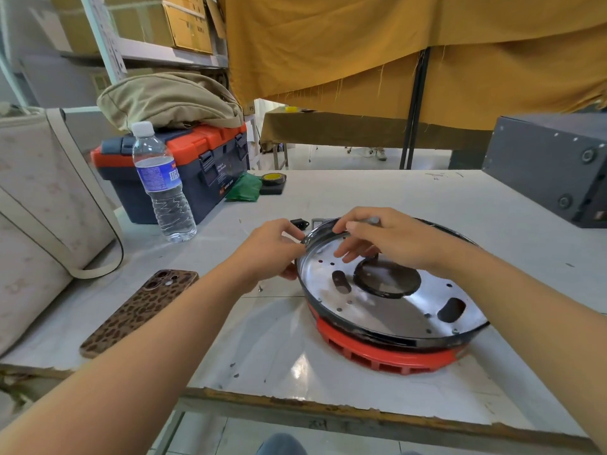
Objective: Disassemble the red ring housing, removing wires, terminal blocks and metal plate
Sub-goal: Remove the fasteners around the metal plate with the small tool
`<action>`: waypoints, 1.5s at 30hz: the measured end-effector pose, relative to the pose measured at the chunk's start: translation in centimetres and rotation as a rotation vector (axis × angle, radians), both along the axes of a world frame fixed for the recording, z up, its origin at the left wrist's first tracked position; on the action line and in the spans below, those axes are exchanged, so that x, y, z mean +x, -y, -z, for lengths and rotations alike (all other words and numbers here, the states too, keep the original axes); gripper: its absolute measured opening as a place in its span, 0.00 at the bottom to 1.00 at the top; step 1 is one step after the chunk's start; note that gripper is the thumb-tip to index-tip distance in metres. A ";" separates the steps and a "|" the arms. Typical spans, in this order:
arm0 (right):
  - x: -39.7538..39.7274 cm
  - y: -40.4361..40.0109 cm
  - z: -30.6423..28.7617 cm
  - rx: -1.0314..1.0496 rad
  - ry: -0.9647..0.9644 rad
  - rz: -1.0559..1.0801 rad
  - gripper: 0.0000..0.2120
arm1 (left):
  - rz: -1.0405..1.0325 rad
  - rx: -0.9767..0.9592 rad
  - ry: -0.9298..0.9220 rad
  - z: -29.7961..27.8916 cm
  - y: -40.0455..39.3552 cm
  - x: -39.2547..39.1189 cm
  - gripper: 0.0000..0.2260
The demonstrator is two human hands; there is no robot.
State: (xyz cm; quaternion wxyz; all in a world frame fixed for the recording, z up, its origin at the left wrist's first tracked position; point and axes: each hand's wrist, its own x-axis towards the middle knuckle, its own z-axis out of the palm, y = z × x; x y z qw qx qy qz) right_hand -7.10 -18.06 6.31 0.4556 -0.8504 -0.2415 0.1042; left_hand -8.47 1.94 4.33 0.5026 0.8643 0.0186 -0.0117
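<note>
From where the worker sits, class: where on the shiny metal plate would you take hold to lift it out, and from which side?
Probably the big round centre hole of the metal plate, entered from above: the plate lies flat and sunk inside the black rim of the red ring housing, so its outer edge offers little purchase. Hook fingers under the hole's edge.

A worn white table [361, 198] stands before hanging mustard cloth [361, 44], with shelved cardboard boxes [184, 24] behind, pale tiled floor [328, 159].

Phone [139, 313] left of housing [387, 353] — bottle [162, 183] behind
</note>
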 end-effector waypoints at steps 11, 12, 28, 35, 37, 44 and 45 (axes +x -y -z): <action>-0.8 -0.5 -0.7 0.183 -0.075 -0.032 0.16 | 0.122 -0.067 -0.074 0.2 -0.2 0.0 0.16; -0.9 -0.7 -0.7 0.182 -0.074 -0.040 0.14 | 0.122 -0.079 -0.066 0.3 -0.1 0.1 0.15; 0.4 -2.1 1.2 0.178 -0.146 0.018 0.05 | -0.005 -0.302 0.109 3.3 2.0 1.9 0.15; 0.6 -2.3 1.5 0.157 -0.134 0.003 0.06 | -0.034 -0.441 0.157 4.0 2.2 1.5 0.16; 0.6 -2.4 1.4 0.148 -0.122 -0.002 0.06 | -0.033 -0.443 0.159 3.9 2.2 1.5 0.16; 0.1 -2.6 0.9 0.087 0.009 -0.012 0.07 | -0.042 -0.438 0.168 3.9 2.3 1.4 0.16; 0.0 -2.7 0.8 0.106 -0.006 -0.013 0.06 | -0.045 -0.442 0.168 4.0 2.3 1.4 0.16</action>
